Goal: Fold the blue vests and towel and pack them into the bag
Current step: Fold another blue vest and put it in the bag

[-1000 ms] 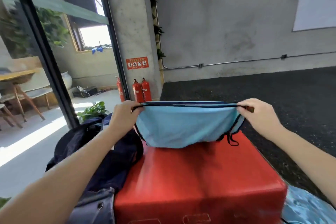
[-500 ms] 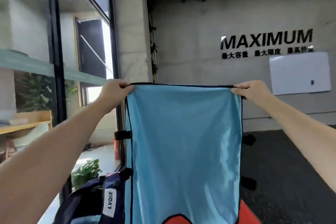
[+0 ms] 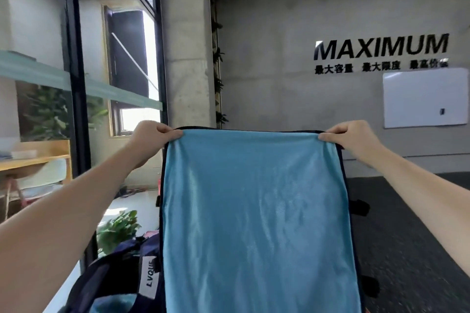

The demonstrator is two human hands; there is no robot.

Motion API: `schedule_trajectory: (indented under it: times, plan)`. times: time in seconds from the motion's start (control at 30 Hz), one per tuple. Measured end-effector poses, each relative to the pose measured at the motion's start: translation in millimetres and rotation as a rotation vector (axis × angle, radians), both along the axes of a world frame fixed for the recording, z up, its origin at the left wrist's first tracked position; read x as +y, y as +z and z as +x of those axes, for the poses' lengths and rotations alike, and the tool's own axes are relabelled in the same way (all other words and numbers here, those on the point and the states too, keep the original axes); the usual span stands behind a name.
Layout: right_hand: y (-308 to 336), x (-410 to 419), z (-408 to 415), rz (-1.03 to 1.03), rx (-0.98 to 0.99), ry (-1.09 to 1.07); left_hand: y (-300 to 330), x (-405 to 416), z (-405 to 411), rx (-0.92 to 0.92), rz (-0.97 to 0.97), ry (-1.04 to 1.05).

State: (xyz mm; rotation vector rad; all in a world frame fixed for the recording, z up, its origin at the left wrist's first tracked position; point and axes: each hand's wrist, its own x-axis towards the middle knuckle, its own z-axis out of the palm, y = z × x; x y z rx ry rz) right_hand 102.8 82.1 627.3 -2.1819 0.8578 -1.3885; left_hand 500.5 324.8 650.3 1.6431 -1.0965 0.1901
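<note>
left hand (image 3: 150, 134) – fingers pinch blue vest (image 3: 256, 223) | right hand (image 3: 353, 136) – same

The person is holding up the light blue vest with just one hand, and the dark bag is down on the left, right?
Not quite: both hands hold the light blue vest with black trim, left hand and right hand gripping its top corners. The dark navy bag is lower left, as the head view shows.

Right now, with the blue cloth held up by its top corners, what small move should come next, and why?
Probably bring the left hand and right hand together, halving the blue vest: it hangs flat and unfolded, and the bag waits below.
</note>
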Motion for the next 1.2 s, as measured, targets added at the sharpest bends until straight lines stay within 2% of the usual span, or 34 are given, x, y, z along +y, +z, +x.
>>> schedule_trajectory:
  times: [0.27,0.43,0.53,0.67,0.8,1.03,1.2]
  plan:
    - [-87,-75,54,0.091,0.259,-0.055,-100,-73,37,0.032,0.152,0.014]
    - [-154,-111,82,0.170,0.449,-0.001,-178,-104,61,-0.159,0.392,0.049]
    - [-186,-132,101,0.252,0.554,0.041,-213,-125,73,-0.189,0.563,0.046]
    - [-224,-167,128,0.474,0.536,0.063,-243,-157,86,-0.101,0.731,0.046]
    - [-253,-202,144,0.648,0.453,0.081,-258,-185,100,-0.051,0.785,0.007]
    - [-268,-259,172,0.682,0.357,0.046,-261,-246,129,-0.068,0.731,0.077]
    - [-211,-293,190,0.527,0.221,-0.014,-195,-288,141,-0.155,0.574,0.137]
